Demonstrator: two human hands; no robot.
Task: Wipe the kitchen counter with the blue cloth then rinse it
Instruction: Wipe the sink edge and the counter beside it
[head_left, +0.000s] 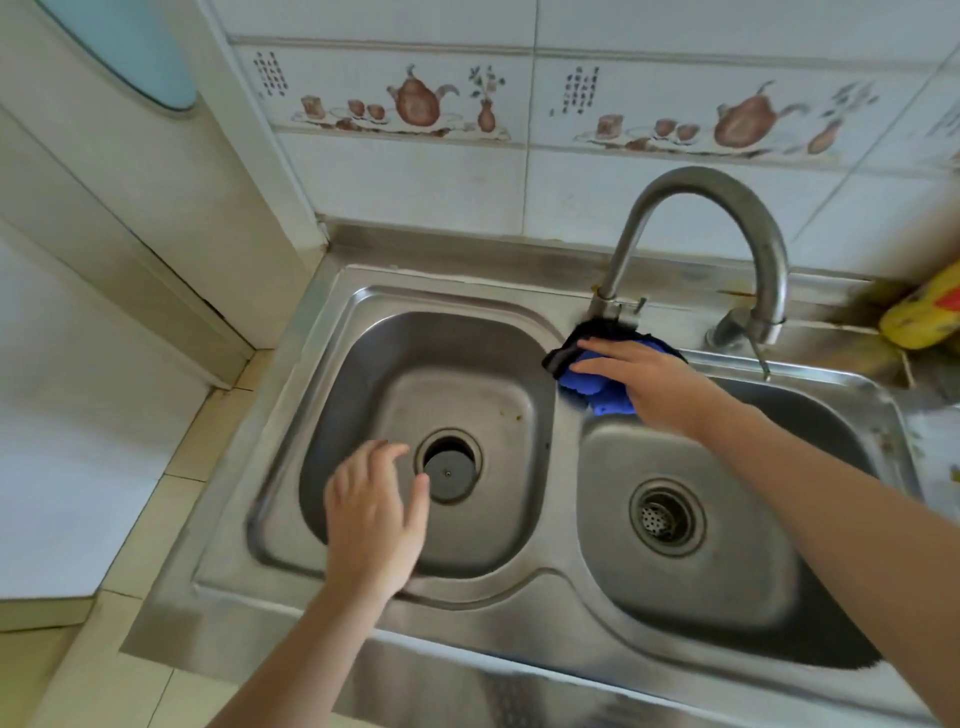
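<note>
Item: blue cloth (597, 379), under my right hand (644, 382), fingers flat, on the sink rim (566, 415) at the faucet (696, 249) base. Left hand (371, 514) hovers wide, holding nothing. Risk: cloth slips into a basin (wet steel).

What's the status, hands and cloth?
Right hand flat on blue cloth, pressing it to the sink rim by the faucet base. Left hand open, hovering over the left basin. No water running. Nothing in the way.
</note>
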